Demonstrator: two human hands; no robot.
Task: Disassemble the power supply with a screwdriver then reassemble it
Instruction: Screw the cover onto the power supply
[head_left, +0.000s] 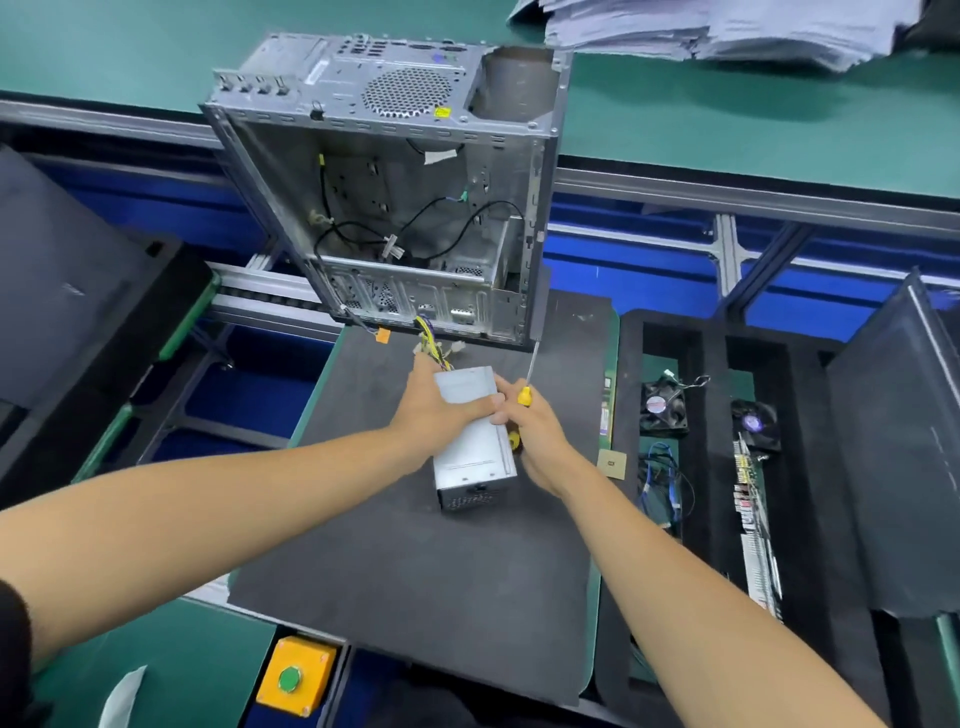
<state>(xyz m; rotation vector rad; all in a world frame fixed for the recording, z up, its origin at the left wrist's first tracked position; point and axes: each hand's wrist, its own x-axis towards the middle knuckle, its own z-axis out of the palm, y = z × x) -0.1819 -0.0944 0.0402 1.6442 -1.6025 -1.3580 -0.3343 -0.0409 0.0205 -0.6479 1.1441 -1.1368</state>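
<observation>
A grey metal power supply (475, 447) rests on the dark mat (415, 571), its vented end toward me and its yellow and black cables (431, 343) trailing toward the case. My left hand (441, 402) grips its top from the left, fingers wrapped over the upper face. My right hand (535, 431) holds a yellow-handled screwdriver (527, 387) against the unit's right side, with the shaft pointing up and away. The open computer case (395, 192) stands just behind, with loose black wires inside.
To the right, a black foam tray (675, 332) holds two small fans (662, 408), a blue cable and circuit boards. A yellow box with a green button (293, 675) sits at the near edge. Grey stacked sheets (727, 26) lie at the far right. Dark panels flank both sides.
</observation>
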